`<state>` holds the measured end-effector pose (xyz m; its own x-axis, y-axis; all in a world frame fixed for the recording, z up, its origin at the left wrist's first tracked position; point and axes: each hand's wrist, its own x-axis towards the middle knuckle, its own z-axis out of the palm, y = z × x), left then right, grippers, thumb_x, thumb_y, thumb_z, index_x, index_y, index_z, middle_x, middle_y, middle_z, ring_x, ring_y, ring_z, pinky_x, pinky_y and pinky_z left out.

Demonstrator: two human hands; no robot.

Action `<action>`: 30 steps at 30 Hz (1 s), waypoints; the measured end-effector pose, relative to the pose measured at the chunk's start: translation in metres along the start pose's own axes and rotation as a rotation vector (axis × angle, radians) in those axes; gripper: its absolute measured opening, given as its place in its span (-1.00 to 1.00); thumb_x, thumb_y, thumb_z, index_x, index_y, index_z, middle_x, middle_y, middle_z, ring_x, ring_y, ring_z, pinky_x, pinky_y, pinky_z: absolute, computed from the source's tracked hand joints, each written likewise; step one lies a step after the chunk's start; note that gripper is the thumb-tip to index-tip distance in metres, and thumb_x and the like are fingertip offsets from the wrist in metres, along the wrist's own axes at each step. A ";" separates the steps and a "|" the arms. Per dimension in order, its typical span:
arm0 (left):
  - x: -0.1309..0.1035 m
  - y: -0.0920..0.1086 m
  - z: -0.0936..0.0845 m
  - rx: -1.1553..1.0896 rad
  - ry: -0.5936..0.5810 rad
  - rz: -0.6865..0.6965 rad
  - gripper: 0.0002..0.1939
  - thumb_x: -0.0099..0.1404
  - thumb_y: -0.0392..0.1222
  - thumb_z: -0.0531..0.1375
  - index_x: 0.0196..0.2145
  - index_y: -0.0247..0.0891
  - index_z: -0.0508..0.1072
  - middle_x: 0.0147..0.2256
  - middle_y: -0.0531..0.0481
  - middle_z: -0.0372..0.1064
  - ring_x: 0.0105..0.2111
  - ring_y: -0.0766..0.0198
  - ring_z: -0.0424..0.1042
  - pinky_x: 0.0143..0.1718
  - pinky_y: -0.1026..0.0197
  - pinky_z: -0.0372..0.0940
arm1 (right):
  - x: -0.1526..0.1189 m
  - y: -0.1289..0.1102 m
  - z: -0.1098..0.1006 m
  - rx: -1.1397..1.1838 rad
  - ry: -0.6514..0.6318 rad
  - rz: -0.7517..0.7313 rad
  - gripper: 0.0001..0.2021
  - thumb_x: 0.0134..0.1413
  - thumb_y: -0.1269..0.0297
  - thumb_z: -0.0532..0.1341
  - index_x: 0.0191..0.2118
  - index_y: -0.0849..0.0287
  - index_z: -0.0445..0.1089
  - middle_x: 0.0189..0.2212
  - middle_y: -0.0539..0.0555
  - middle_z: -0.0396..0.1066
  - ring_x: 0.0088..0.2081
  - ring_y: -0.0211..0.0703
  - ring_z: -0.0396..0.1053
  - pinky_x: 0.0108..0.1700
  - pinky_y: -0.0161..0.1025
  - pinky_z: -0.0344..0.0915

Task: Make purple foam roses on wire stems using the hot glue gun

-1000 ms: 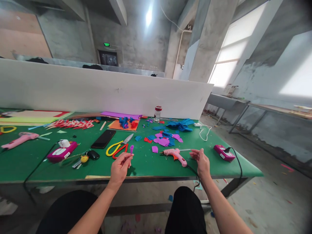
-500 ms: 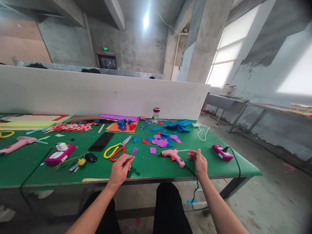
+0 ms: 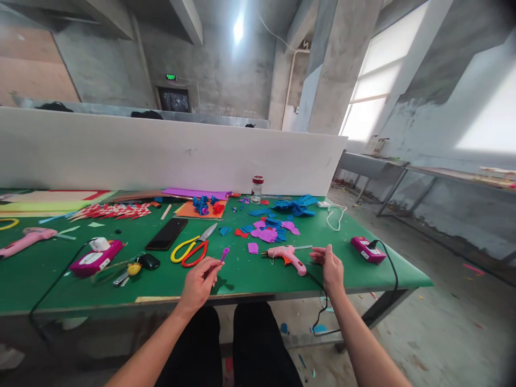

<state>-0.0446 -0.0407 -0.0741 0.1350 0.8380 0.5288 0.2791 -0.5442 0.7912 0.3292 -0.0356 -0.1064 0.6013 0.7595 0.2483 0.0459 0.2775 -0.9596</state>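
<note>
Pinched in the fingers of my left hand [image 3: 200, 282] is a thin purple rolled paper piece [image 3: 225, 253], its wider tip pointing up. My right hand [image 3: 331, 267] hovers over the table's right part with fingers stretched out and apart, holding nothing that I can see. Just left of it lies a pink glue gun [image 3: 287, 257], a clear glue stick poking from its back end close to my fingertips. Beyond the gun are scattered purple paper pieces [image 3: 266, 234] and a single purple square [image 3: 252, 248]. Scissors [image 3: 195, 250] with yellow and red handles rest behind my left hand.
A black phone [image 3: 167, 234], a magenta power strip [image 3: 97, 259] and keys [image 3: 128, 272] lie to the left. Another magenta strip [image 3: 367, 250] is at right, its cord over the edge. A red-lidded jar [image 3: 257, 190] stands before the white board [image 3: 161, 150].
The purple paper piece has tilted slightly to the right in my left hand. My right hand stays almost still. My legs below the table have shifted closer together.
</note>
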 end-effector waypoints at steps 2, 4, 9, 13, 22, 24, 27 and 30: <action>0.001 0.001 -0.001 0.009 -0.003 -0.011 -0.84 0.28 -0.12 0.14 -0.31 -0.24 0.47 -0.42 0.06 0.31 -0.61 0.42 0.27 -0.61 0.35 0.24 | -0.001 -0.002 0.001 -0.005 -0.009 0.010 -0.37 0.06 -0.25 0.05 -0.37 0.30 0.51 -0.53 0.15 0.51 -0.47 -0.13 0.44 -0.32 -0.22 0.36; 0.002 0.003 -0.002 0.018 -0.011 -0.033 -0.84 0.27 -0.12 0.15 -0.32 -0.23 0.48 -0.44 0.06 0.31 -0.61 0.42 0.28 -0.60 0.35 0.24 | -0.002 -0.003 0.002 -0.023 -0.016 0.018 -0.37 0.07 -0.25 0.04 -0.37 0.30 0.52 -0.52 0.15 0.52 -0.47 -0.14 0.44 -0.31 -0.22 0.36; 0.001 0.010 -0.006 0.022 0.023 -0.100 -0.83 0.24 -0.11 0.17 -0.35 -0.23 0.49 -0.51 0.09 0.31 -0.64 0.40 0.28 -0.61 0.34 0.25 | -0.006 -0.004 0.002 -0.014 -0.027 0.053 -0.38 0.10 -0.24 0.02 -0.31 0.29 0.52 -0.46 0.15 0.54 -0.41 -0.12 0.45 -0.25 -0.21 0.36; 0.001 0.009 -0.010 0.024 0.106 -0.116 -0.85 0.20 -0.10 0.21 -0.38 -0.22 0.51 -0.49 0.08 0.35 -0.64 0.39 0.32 -0.57 0.32 0.29 | -0.008 -0.008 0.002 0.035 -0.068 0.106 -0.39 0.10 -0.23 0.03 -0.31 0.28 0.51 -0.43 0.17 0.54 -0.35 -0.08 0.48 -0.19 -0.17 0.37; 0.004 0.010 -0.015 0.067 0.101 -0.228 -0.81 0.19 -0.06 0.21 -0.39 -0.21 0.53 -0.61 0.11 0.32 -0.65 0.35 0.32 -0.56 0.31 0.32 | -0.013 -0.009 -0.003 -0.068 -0.107 0.148 -0.42 0.13 -0.21 0.02 -0.27 0.24 0.52 -0.41 0.15 0.54 -0.31 -0.04 0.49 -0.17 -0.15 0.37; 0.018 0.023 -0.008 0.051 0.095 -0.220 -0.82 0.18 -0.05 0.22 -0.39 -0.19 0.53 -0.62 0.11 0.31 -0.68 0.37 0.29 -0.63 0.33 0.27 | -0.013 -0.008 -0.003 -0.082 -0.087 0.135 -0.44 0.14 -0.20 0.02 -0.27 0.21 0.52 -0.41 0.14 0.55 -0.31 -0.03 0.49 -0.17 -0.15 0.38; 0.054 0.044 0.010 -0.012 0.012 -0.144 -0.87 0.21 -0.10 0.21 -0.39 -0.17 0.52 -0.59 0.10 0.30 -0.63 0.36 0.29 -0.57 0.30 0.29 | -0.014 -0.007 -0.002 -0.094 -0.058 0.127 -0.44 0.14 -0.20 0.02 -0.29 0.20 0.52 -0.41 0.15 0.54 -0.31 -0.03 0.49 -0.17 -0.15 0.38; 0.095 0.052 0.034 -0.188 0.011 -0.069 -0.86 0.23 -0.10 0.20 -0.38 -0.19 0.51 -0.53 0.06 0.31 -0.62 0.35 0.30 -0.59 0.27 0.28 | -0.015 -0.010 0.001 -0.090 -0.043 0.126 -0.43 0.14 -0.20 0.00 -0.28 0.22 0.52 -0.41 0.16 0.54 -0.30 -0.02 0.49 -0.17 -0.14 0.37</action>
<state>0.0148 0.0118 0.0069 0.1113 0.8737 0.4735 0.1051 -0.4841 0.8687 0.3190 -0.0498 -0.1008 0.5726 0.8096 0.1292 0.0446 0.1266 -0.9910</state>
